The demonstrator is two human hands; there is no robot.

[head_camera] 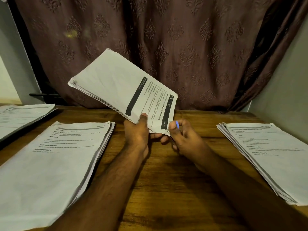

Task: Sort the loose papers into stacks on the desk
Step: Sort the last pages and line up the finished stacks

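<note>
Already three stacks lie on the wooden surface (166,172): a far left stack (21,117), a near left stack (50,164) and a right stack (270,155). A thick bundle of papers (120,85) is not yet sorted; it is held up above the middle, well apart from them. The left hand (138,132) grips its lower edge, thumb on top, and the right hand (181,135) pinches the corner of the top sheet, so I judge much work remains.
</note>
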